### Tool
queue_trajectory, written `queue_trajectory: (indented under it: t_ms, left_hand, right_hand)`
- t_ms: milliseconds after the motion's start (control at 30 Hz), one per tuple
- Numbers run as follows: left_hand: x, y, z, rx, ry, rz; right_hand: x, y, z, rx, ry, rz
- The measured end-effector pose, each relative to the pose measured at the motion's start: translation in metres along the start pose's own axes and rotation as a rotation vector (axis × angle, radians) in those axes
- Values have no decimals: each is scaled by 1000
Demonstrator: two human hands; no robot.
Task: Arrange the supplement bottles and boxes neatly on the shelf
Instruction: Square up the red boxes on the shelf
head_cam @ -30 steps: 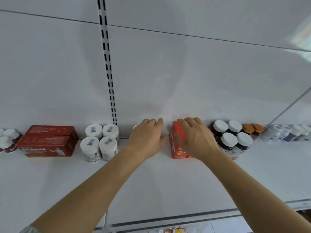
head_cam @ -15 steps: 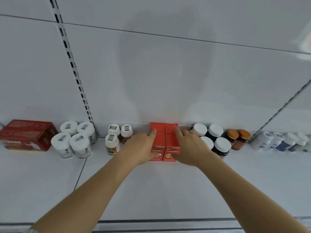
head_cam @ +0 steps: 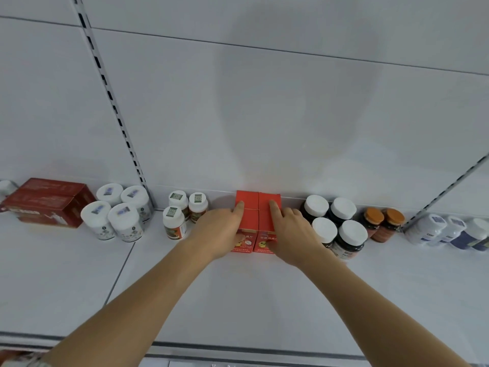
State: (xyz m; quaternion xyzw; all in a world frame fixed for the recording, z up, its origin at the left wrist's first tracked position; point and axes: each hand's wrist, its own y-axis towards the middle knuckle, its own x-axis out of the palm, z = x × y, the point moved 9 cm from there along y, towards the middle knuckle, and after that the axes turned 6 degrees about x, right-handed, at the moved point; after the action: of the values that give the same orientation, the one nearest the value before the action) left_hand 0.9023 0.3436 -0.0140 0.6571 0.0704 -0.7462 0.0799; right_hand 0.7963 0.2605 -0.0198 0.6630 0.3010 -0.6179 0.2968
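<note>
Red boxes between the left hand and right hand: smooth printed card, slight sheen. Shelf beneath both: smooth matt white. Dark bottles beside the right hand: glossy plastic, matt white caps.

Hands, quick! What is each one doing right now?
Left hand: open, pressing the left side of the red boxes.
Right hand: open, pressing their right side.
</note>
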Motion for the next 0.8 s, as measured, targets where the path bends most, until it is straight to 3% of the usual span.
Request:
queue_trajectory:
  t_ms: [633, 800]
  left_hand:
    - [-5, -6, 7, 1, 95, 108]
    - [-24, -7, 8, 16, 75, 176]
  right_hand:
    - [-14, -14, -11, 72, -125, 36]
    - [-39, -24, -6, 90, -50, 105]
